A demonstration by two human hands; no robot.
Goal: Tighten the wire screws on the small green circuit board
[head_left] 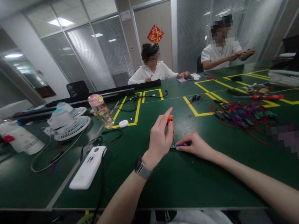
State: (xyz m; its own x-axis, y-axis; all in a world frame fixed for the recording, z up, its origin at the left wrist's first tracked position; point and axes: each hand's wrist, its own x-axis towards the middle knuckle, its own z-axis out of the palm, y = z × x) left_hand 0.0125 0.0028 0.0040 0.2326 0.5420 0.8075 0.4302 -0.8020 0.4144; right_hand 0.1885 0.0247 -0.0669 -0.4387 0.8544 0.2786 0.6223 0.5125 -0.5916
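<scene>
Small part (177,146) half hidden, R hand (196,145)

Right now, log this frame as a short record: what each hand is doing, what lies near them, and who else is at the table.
left hand: raised over the green table, pinching a small orange tool
right hand: flat on the table, pressing down a small part
left of hands: white power bank, desk fan, pink-lidded bottle
right of hands: pile of red and blue wires, red screwdriver
others: two people in white shirts seated at the far side
</scene>
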